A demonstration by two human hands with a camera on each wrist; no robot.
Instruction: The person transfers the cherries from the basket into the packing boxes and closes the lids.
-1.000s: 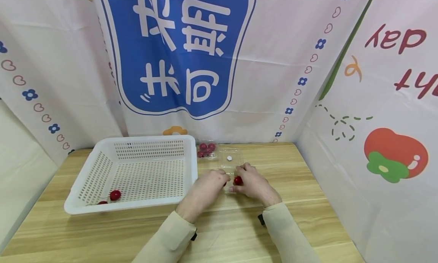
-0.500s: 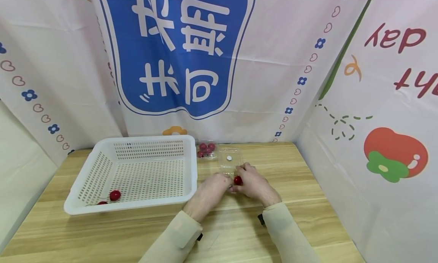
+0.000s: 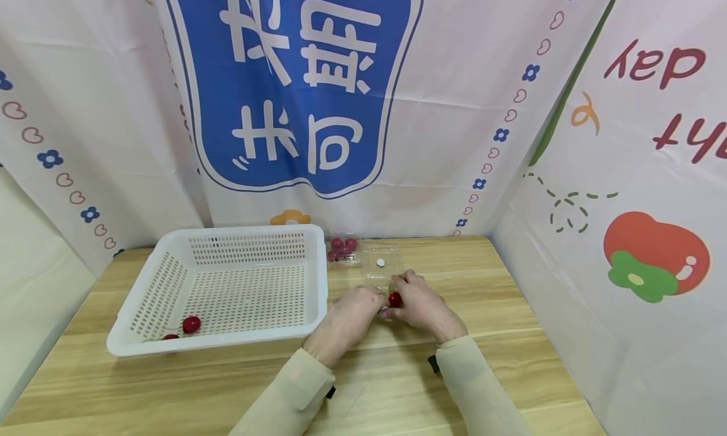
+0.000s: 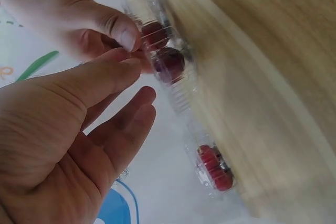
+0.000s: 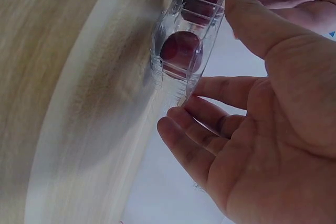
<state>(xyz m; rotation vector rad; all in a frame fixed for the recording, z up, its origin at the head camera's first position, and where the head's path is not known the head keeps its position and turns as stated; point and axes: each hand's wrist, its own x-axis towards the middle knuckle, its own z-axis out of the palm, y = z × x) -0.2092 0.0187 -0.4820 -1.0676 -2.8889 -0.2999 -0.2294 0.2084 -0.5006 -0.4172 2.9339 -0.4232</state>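
A clear plastic box with its lid (image 3: 372,269) folded back lies on the table, a white spot on the lid. Two dark red cherries (image 5: 181,53) sit inside; one cherry (image 3: 394,299) shows between the hands in the head view. My right hand (image 3: 420,305) grips the box, thumb on the near side and fingers at the far end. Over the near left part of the box is my left hand (image 3: 354,310), its thumb and index fingertips (image 4: 131,69) close together at the rim beside the right thumb. I cannot tell whether they pinch anything.
To the left stands a white perforated basket (image 3: 320,278) with two stemmed cherries (image 3: 191,324) near its front wall. Behind the hands, a second clear box (image 3: 356,253) holds several cherries. Printed cloth (image 3: 437,139) hangs along the table's back edge.
Over the last second my left hand has shifted slightly right and nearer to my right hand, and the cherry glimpsed by its fingers is now hidden. The right hand stays put.
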